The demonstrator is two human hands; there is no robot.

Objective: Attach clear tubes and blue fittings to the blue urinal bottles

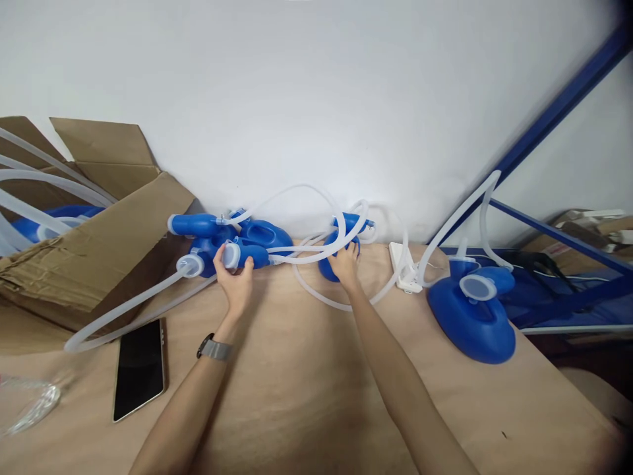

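Observation:
My left hand (236,284) is closed around a blue urinal funnel (254,256) with a clear cap, lying sideways, and a translucent hose (316,256) runs from its narrow end to the right. My right hand (345,262) is closed on a blue urinal bottle (326,269) by the wall; its fingertips are partly hidden behind the bottle's handle and hose. Beside my left hand, another blue urinal bottle (270,236) rests against the wall. A second blue funnel (195,225) lies just behind my left hand, also joined to a hose.
An open cardboard box (93,257) at left holds more blue bottles and hoses. A phone (141,369) lies near it. A white power strip (406,267) and another blue urinal bottle (469,323) stand at right, before a blue metal frame (558,119). Clear plastic (34,409) lies front left.

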